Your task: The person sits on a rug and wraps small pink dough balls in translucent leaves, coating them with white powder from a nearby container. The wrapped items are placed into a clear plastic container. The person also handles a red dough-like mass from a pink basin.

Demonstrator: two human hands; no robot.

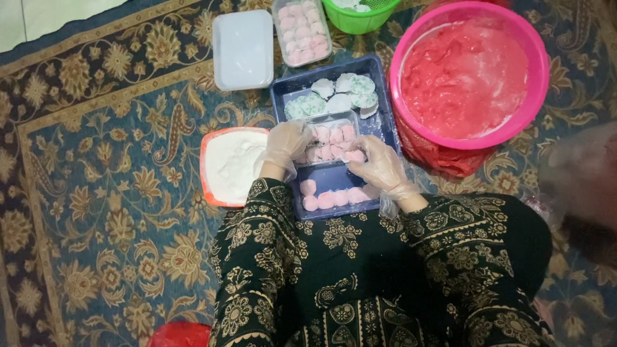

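A blue tray (384, 122) lies on the carpet in front of me. On it stands a small clear plastic box (329, 138) filled with pink dough balls. My left hand (284, 149), in a clear plastic glove, holds the box's left side. My right hand (380, 164), also gloved, presses a pink ball (355, 156) at the box's right front corner. Several loose pink balls (331, 196) lie on the tray's near end. Green and white pieces (337, 93) sit at its far end.
A big pink basin of red dough (468, 76) stands at the right. An orange-rimmed dish of white flour (230, 166) lies left of the tray. Behind are a white lidded box (243, 48), a filled clear box (301, 29) and a green basket (358, 13). Patterned carpet (103, 193) spreads left.
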